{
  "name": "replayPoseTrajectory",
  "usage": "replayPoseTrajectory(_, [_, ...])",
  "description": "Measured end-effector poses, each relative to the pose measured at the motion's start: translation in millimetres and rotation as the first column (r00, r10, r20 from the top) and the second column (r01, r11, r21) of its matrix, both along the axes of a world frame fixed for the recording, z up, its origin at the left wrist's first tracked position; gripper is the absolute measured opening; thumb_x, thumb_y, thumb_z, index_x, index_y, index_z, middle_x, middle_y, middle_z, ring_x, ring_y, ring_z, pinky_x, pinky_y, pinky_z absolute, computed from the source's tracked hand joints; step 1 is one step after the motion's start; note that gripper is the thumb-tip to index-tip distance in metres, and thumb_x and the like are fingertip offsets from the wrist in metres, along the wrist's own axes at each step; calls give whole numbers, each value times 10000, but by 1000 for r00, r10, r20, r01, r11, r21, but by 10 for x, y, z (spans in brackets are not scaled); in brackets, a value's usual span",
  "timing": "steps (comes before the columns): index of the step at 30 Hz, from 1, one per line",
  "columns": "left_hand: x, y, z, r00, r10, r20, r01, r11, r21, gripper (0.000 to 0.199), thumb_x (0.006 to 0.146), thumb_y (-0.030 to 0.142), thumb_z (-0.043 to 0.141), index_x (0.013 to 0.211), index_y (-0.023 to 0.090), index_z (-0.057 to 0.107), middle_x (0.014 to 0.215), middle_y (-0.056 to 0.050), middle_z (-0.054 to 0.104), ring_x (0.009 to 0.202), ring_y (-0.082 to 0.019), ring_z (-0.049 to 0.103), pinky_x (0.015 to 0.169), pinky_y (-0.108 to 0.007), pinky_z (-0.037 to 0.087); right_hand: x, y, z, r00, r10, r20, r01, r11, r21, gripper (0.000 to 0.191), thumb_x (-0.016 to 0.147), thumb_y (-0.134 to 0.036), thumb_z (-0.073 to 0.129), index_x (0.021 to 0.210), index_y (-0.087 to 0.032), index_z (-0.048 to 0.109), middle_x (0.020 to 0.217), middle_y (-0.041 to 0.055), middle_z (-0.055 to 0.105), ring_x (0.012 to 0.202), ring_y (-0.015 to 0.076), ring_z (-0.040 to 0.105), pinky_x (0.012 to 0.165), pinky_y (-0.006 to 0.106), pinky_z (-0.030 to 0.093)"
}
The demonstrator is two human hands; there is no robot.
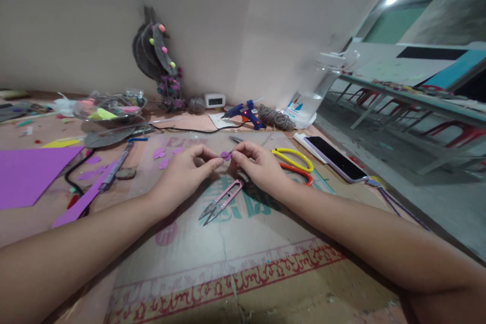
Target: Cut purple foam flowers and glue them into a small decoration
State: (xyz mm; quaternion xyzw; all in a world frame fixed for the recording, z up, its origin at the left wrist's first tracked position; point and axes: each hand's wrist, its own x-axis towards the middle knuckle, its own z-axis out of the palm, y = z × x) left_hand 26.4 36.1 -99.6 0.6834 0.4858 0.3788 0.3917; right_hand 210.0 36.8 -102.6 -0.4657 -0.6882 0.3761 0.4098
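A small purple flower cutout (225, 155) is between the fingertips of both hands, over the printed cardboard mat (190, 258). My left hand (190, 168) pinches its left side, and my right hand (258, 164) pinches it from the right. Pink-handled thread snips (222, 202) lie just below the hands, blades toward me. Scissors with one yellow and one orange handle loop (294, 158) lie partly beneath my right hand. Several more purple flower cutouts (159, 153) rest beyond my left hand.
To the left are purple foam sheet (34, 174), a pen (117, 167) and a bowl of craft bits (110, 109). Along the back stand a blue glue gun (245, 113), grey yarn (277, 117), a clock (214, 100) and a clear jug (309, 93). A phone (336, 158) lies right.
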Motion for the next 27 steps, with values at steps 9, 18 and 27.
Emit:
replayPoseTrajectory(9, [-8, 5, 21, 996, 83, -27, -78, 987, 138, 163, 803, 364, 633, 776, 204, 621, 802, -14, 690, 777, -189, 644, 705, -294, 472, -21, -59, 55, 991, -1, 135, -1, 1000, 17, 132, 883, -261, 519, 770, -200, 548, 638, -6, 629, 591, 146, 610, 607, 287, 501])
replayPoseTrajectory(18, [2, -7, 40, 999, 48, -4, -47, 990, 130, 123, 807, 321, 622, 776, 202, 629, 783, 8, 679, 731, -156, 637, 654, -251, 478, -4, -42, 20, 967, -6, 256, -15, 997, 76, 136, 886, -263, 526, 796, -188, 594, 690, 11, 677, 623, 147, 632, 629, 277, 492])
replayPoseTrajectory(27, [-10, 16, 42, 995, 93, -46, -86, 986, 145, 137, 802, 336, 616, 788, 202, 639, 827, -19, 700, 816, -192, 638, 740, -288, 477, -22, -77, 36, 981, 8, 192, -17, 999, 45, 138, 885, -278, 525, 793, -197, 589, 685, 11, 669, 586, 144, 625, 562, 267, 490])
